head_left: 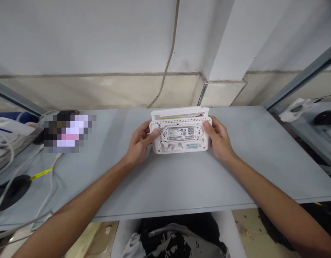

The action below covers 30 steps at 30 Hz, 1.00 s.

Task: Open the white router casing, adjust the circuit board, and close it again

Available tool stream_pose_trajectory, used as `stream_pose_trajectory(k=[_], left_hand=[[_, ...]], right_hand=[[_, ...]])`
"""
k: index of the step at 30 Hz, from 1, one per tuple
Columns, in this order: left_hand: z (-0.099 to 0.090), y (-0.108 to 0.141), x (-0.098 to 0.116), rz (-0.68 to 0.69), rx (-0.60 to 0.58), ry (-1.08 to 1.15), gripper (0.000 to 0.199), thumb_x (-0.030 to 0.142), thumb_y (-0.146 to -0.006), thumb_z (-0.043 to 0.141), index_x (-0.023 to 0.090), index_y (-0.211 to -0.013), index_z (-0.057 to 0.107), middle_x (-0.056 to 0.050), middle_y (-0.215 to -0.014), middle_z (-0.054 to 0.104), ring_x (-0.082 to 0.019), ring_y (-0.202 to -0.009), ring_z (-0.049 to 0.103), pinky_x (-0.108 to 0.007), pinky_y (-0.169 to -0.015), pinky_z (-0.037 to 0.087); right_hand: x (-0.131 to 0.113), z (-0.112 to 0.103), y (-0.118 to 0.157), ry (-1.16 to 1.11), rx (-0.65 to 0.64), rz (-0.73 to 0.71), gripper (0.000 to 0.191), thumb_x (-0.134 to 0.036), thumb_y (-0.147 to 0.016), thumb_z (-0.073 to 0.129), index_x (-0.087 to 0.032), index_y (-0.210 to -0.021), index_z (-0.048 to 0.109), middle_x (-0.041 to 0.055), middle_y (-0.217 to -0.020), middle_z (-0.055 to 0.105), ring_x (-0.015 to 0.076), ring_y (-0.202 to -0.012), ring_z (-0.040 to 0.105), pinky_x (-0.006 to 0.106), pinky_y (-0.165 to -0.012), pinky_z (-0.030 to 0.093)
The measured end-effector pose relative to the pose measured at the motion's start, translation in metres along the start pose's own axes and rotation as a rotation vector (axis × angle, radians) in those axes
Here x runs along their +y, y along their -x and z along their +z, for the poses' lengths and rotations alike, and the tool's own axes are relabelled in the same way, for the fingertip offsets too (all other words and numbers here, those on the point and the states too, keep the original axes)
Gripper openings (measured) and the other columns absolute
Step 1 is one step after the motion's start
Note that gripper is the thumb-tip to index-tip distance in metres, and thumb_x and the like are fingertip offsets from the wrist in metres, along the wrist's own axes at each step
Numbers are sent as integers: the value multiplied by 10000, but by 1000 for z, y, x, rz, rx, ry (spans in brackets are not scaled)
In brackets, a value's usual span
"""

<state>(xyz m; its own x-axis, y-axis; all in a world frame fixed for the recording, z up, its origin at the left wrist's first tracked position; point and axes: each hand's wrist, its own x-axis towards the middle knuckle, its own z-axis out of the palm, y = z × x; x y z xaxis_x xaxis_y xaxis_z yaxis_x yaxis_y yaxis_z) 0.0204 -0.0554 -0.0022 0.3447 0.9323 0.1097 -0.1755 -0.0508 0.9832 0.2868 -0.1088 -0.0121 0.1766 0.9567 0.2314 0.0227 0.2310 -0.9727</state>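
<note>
One left hand (140,145) and one right hand (220,139) grip the router (181,134) by its opposite ends. Left of the router, a white cable (51,179) lies on the table (170,190).

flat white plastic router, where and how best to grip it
Probably by both short sides, from left and right: the router is wider than tall, with long white antennas along its top. The left hand and right hand hold it there.

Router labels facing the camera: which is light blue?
The small lower-right sticker on the router; the larger central label is silver-grey, with a square code.
</note>
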Motion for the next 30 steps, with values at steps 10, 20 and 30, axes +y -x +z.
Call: stream_pose_trajectory(k=[10, 20, 30], left_hand=[[-23, -16, 7, -124, 198, -30, 456, 538, -825, 847, 156, -1061, 773, -123, -1018, 816, -300, -875, 787, -351, -635, 647], [-10, -14, -12, -140, 278, -481, 531, 699, -899, 681, 171, -869, 723, -90, -837, 764, -207, -685, 668, -301, -537, 495], [-12, -12, 1, -77, 262, -967, 421, 576, -970, 565, 196, -1008, 743, -88, -923, 777, -255, -805, 679, -365, -696, 462]], right_hand=[[18, -47, -35, 875, 82, -388, 304, -351, -980, 589, -202, -1175, 769, 117, -1178, 797, 314, -1118, 712, 552, -1021, 570], [29, -20, -47, 1497, -233, -454, 503, -33, -907, 461, -84, -1362, 670, 235, -1420, 680, 359, -1378, 574, 576, -1182, 376], [23, -18, -42, 1676, -332, -478, 373, 34, -899, 461, -138, -942, 789, 150, -953, 787, 316, -967, 659, 522, -1121, 389]])
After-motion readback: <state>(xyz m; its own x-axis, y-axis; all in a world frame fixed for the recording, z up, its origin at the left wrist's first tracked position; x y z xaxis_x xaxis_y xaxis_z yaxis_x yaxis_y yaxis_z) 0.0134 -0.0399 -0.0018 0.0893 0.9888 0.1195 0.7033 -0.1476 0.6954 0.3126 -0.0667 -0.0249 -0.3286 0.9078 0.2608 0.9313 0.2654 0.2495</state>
